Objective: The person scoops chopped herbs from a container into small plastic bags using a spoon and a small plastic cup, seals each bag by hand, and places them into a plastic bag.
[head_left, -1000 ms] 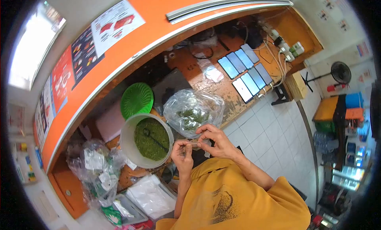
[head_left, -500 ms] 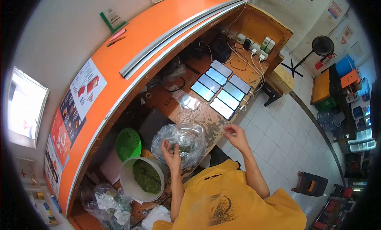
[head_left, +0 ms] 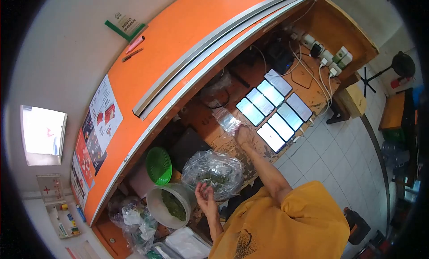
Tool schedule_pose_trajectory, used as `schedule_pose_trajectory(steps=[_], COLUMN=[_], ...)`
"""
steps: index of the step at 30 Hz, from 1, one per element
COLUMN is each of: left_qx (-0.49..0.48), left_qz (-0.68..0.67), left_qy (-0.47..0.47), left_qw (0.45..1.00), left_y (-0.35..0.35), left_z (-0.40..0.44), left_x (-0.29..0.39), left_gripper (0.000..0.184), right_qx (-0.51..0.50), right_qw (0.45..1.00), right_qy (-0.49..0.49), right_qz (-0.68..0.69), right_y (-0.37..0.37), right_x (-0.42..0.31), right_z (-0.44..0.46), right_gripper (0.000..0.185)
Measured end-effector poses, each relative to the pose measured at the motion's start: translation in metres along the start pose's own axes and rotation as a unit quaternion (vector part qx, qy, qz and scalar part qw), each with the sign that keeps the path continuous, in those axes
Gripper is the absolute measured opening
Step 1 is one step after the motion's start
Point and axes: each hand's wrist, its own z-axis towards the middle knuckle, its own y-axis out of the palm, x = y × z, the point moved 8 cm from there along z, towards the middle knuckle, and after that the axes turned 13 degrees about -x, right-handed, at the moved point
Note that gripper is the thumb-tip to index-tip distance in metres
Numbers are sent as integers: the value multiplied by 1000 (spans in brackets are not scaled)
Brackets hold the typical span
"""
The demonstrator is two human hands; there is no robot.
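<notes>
My left hand [head_left: 206, 198] hangs at the near edge of a large clear plastic bag [head_left: 230, 165] with green leafy bits inside. Its fingers are loosely bent and apart, with nothing seen in them. My right hand [head_left: 243, 136] reaches across the table to some flat clear plastic sheets or small bags [head_left: 227, 121]. It lies at their near edge; its fingertips are too unclear to show a grip. Left of the big bag stands a whitish bucket [head_left: 154, 210] holding chopped greens [head_left: 173, 205]. A green plastic basket [head_left: 159, 166] is behind the bucket.
Several lit phones [head_left: 277, 127] lie in two rows on the worn table, with charging cables [head_left: 326, 87] running to plugs [head_left: 328, 58]. An orange counter [head_left: 178, 44] overhangs the far side. Crumpled plastic bags [head_left: 134, 223] and a white stack [head_left: 187, 243] lie at lower left.
My right hand has moved from above the table's near edge forward and left to the flat clear plastic. The left hand stays by the big bag. The head view has shifted.
</notes>
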Motion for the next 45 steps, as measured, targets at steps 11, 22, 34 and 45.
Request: schedule_pose_trajectory(steps=[11, 22, 34, 45], left_qx=[-82, -260, -304, -196], left_qz=[-51, -78, -76, -74], left_qy=[-2, 20, 55, 115], left_qw=[995, 962, 948, 971], left_y=[10, -28, -77, -172], left_z=[16, 18, -22, -52], left_x=[30, 22, 31, 13], left_gripper=[44, 30, 24, 20], right_qx=[-39, 26, 30, -18], right_qw=[954, 915, 933, 857], right_qy=[-91, -106, -329, -514], right_qz=[282, 388, 141, -19], right_y=[-22, -32, -74, -11], right_x=[5, -9, -158, -235], right_z=[-42, -128, -363, -449], right_gripper=[18, 14, 10, 16])
